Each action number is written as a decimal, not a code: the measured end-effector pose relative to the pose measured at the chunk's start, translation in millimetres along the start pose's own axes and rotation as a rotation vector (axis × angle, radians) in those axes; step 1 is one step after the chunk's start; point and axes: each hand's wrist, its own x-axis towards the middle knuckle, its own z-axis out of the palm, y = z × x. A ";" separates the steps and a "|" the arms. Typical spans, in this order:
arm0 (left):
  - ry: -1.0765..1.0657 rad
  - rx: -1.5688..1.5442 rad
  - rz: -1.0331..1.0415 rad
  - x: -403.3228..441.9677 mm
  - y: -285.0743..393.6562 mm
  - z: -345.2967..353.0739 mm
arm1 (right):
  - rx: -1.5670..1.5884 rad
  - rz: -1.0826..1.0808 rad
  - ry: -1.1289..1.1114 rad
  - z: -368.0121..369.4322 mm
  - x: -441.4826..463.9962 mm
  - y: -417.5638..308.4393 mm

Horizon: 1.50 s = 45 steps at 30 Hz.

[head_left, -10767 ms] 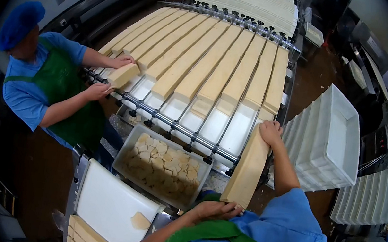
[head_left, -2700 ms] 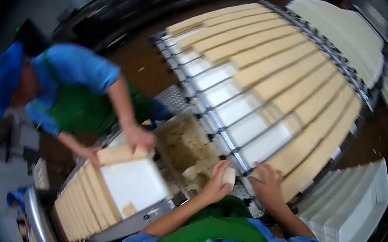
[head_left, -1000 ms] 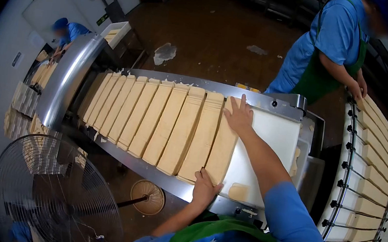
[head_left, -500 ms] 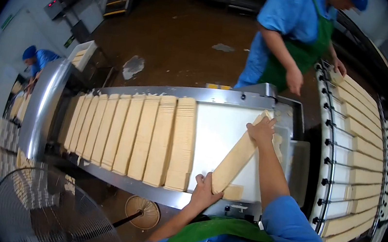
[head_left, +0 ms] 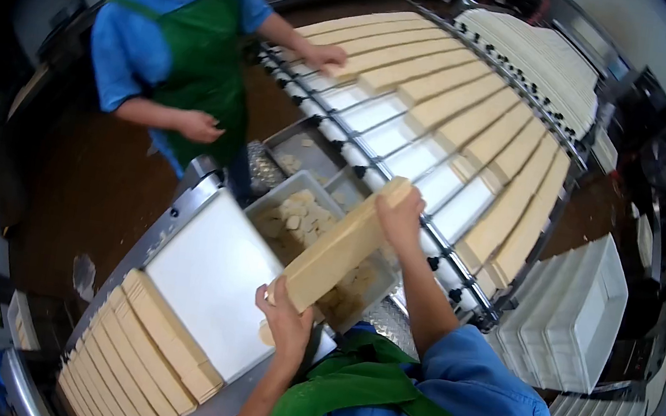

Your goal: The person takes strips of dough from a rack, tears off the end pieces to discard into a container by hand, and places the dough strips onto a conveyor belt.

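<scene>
A long beige block of stacked thin sheets [head_left: 342, 247] hangs slantwise between my two hands. My left hand [head_left: 286, 321] is closed around its lower end, and my right hand [head_left: 401, 217] grips its upper end. Under the block is a plastic bin [head_left: 379, 291] holding pale scraps [head_left: 296, 218]. Left of it, similar blocks [head_left: 156, 336] lie side by side on a white belt [head_left: 210, 276]. To the upper right, more blocks [head_left: 479, 122] rest in rows on a second white conveyor [head_left: 383, 143].
A co-worker in a green apron [head_left: 206, 57] stands across from me, one hand [head_left: 326, 57] at the far blocks. Stacked white trays [head_left: 567, 315] stand at the right. A metal rail with black knobs [head_left: 336, 120] edges the second conveyor.
The view has swung right. The block has come up off the first belt and moved right, over the scrap bin, with both my hands still holding its ends.
</scene>
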 end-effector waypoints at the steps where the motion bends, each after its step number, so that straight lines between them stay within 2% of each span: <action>1: -0.015 -0.006 0.021 7.2 16.7 8.2 | -0.020 0.028 0.063 -26.0 13.4 10.0; 3: -0.054 -0.154 0.130 16.2 53.6 26.1 | -0.131 0.044 0.127 -68.8 44.5 41.0; 5: -0.098 -0.203 0.165 22.0 79.9 45.2 | -0.308 0.251 0.075 -111.2 62.0 45.4; 6: -0.171 -0.238 0.198 25.0 92.5 53.8 | -0.300 0.258 0.082 -124.3 79.2 60.7; 8: -0.286 -0.306 0.221 29.8 113.5 66.4 | -0.677 0.255 -0.103 -137.9 116.7 99.0; 12: -0.468 -0.326 0.260 40.0 141.0 87.5 | -0.706 0.161 -0.140 -145.9 169.6 133.9; 15: -0.453 -0.272 0.329 44.1 150.7 109.0 | -0.761 0.138 -0.105 -149.7 199.9 145.3; 16: -0.496 -0.308 0.239 46.1 155.1 113.5 | -0.749 0.174 -0.153 -151.9 208.0 148.8; 19: -0.430 -0.243 0.276 50.8 160.4 128.5 | -0.736 0.205 -0.231 -155.8 221.9 154.3; 21: -0.465 -0.260 0.251 54.9 162.5 135.9 | -0.739 0.198 -0.265 -156.8 226.6 159.3; 23: -0.496 -0.276 0.221 58.2 167.3 142.3 | -0.733 0.163 -0.114 -156.0 231.2 167.3; 27: -0.539 -0.280 0.187 67.5 177.0 157.4 | -0.750 0.126 -0.055 -160.9 242.5 179.5; 29: -0.557 -0.281 0.167 70.5 177.9 166.2 | -0.763 -0.005 0.004 -162.0 246.1 192.8; 33: -0.603 -0.270 0.170 76.9 182.4 180.3 | -0.737 -0.016 0.033 -169.7 239.6 188.3; 35: -0.646 -0.292 0.131 86.1 186.2 194.7 | -0.706 -0.122 0.271 -170.0 226.1 177.7; 37: -0.579 -0.246 0.301 95.7 189.2 214.0 | -0.670 -0.175 0.299 -159.3 212.6 172.5; 39: -0.613 -0.266 0.240 99.3 188.8 223.0 | -0.633 -0.235 0.324 -147.9 191.9 163.0; 41: -0.620 -0.275 0.260 99.1 184.9 226.3 | -0.413 -0.519 0.189 -143.9 160.5 146.9; 43: -0.650 -0.309 0.223 98.5 187.5 219.2 | -0.198 -0.613 -0.051 -139.2 128.6 140.2; 44: -0.611 -0.370 0.222 97.3 182.6 220.0 | -0.185 -0.632 -0.072 -139.8 111.6 133.5; 45: -0.570 -0.430 0.216 94.1 177.0 219.8 | -0.202 -0.706 -0.195 -143.1 93.3 126.6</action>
